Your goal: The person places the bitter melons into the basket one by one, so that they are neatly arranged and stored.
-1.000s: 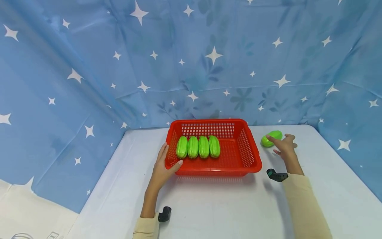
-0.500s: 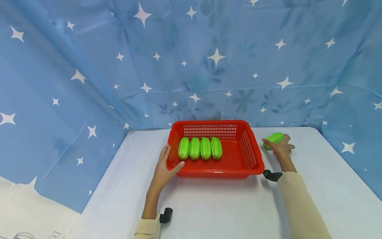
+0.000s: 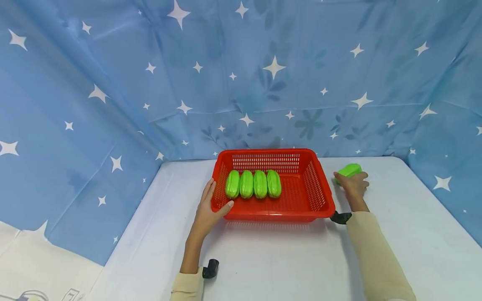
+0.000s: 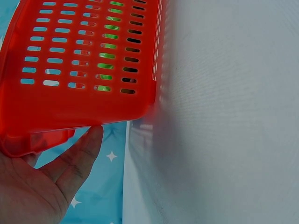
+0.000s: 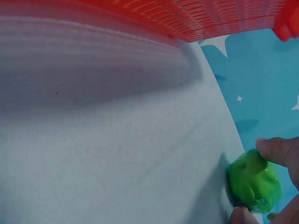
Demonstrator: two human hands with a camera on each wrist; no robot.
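Observation:
A red plastic basket (image 3: 271, 215) holds a row of several glossy, ridged green fruit-shaped pieces (image 3: 246, 184) on its left side. My left hand (image 3: 206, 215) grips the near left corner, thumb over the rim. In the left wrist view its fingers (image 4: 81, 161) lie against the outside of the wall. Right of the basket, my right hand (image 3: 353, 184) holds another ridged green piece (image 3: 348, 169) at the table. In the right wrist view, the thumb (image 5: 275, 150) presses one side of that green piece (image 5: 254, 184) and a fingertip touches the other; the rest is out of frame.
A white-covered table (image 3: 271, 263) lies under everything. Behind and at both sides hangs a blue star-patterned cloth (image 3: 211, 92). The right side of the basket stands close to the right wrist's black camera mount (image 3: 340, 218).
My right hand has come down onto the loose green piece, and its thumb and fingers have closed around it. The left hand stays at the basket's corner. The head view has shifted slightly.

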